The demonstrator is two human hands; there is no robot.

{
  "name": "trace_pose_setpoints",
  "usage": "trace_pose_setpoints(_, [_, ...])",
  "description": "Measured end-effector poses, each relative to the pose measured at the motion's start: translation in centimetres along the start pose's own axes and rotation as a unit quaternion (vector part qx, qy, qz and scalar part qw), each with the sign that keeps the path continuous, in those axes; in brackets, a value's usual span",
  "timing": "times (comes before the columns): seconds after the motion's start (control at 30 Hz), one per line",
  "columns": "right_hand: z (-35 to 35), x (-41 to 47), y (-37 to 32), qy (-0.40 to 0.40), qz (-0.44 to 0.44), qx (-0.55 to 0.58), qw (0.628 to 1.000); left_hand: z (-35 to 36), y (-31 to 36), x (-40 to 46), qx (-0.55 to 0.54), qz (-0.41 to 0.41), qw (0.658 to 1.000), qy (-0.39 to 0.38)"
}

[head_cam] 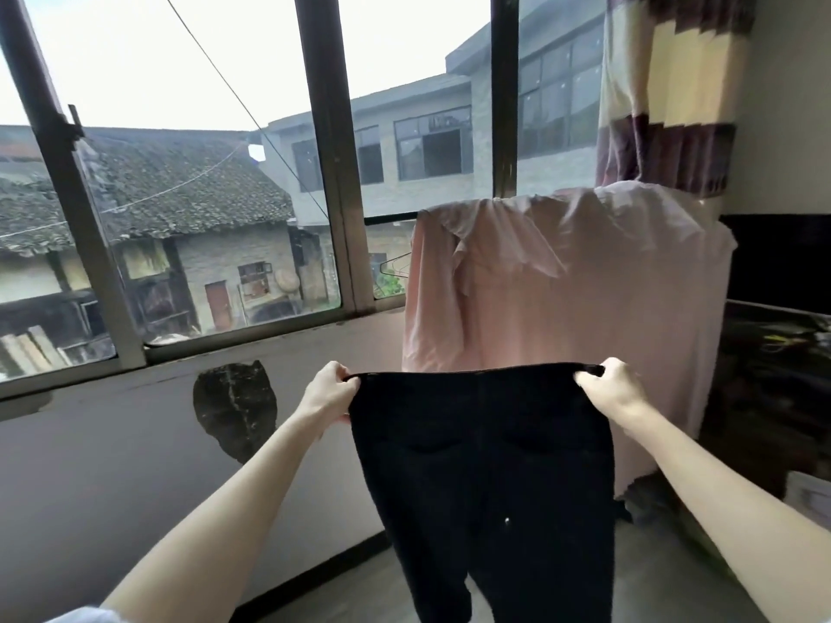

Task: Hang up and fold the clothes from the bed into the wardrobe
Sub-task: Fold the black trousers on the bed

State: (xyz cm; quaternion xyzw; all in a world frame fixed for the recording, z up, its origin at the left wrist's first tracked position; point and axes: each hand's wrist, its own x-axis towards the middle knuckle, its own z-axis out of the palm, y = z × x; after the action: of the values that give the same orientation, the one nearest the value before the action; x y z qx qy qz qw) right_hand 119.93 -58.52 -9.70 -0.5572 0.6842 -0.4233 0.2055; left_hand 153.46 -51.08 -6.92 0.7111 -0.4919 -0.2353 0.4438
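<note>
In front of the window, a pair of black trousers (483,465) hangs full length in the air, stretched flat by the waistband. The left hand (330,391) and right hand (609,386) each pinch one corner of it. This looks like the straightening step before folding; next the legs need bringing together. A pink cloth (562,281) drapes some furniture behind.
</note>
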Motion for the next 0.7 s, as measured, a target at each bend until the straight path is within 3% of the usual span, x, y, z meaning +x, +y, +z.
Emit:
trace_pose_setpoints(0.07, [0.9, -0.6, -0.2, 0.018, 0.018, 0.001, 1.0, 1.2, 0.2, -0.4, 0.014, 0.016, 1.0, 0.021])
trace_pose_setpoints(0.17, [2.8, -1.7, -1.1, 0.001, 0.031, 0.089, 0.996, 3.3, 1.5, -1.5, -0.017, 0.042, 0.999, 0.01])
trace_pose_setpoints(0.47, [5.8, -6.0, -5.3, -0.076, -0.06, 0.25, 0.963, 8.0, 3.6, -4.3, -0.22, 0.06, 0.97, -0.088])
trace_pose_setpoints(0.6, [5.4, -7.6, -5.8, -0.168, -0.049, 0.381, 0.908, 7.5, 3.9, -5.1, -0.325, 0.044, 0.931, -0.159])
trace_pose_setpoints(0.7, [5.3, -8.6, -5.2, -0.252, -0.085, 0.398, 0.878, 6.6, 3.4, -5.6, -0.39, 0.005, 0.894, -0.221])
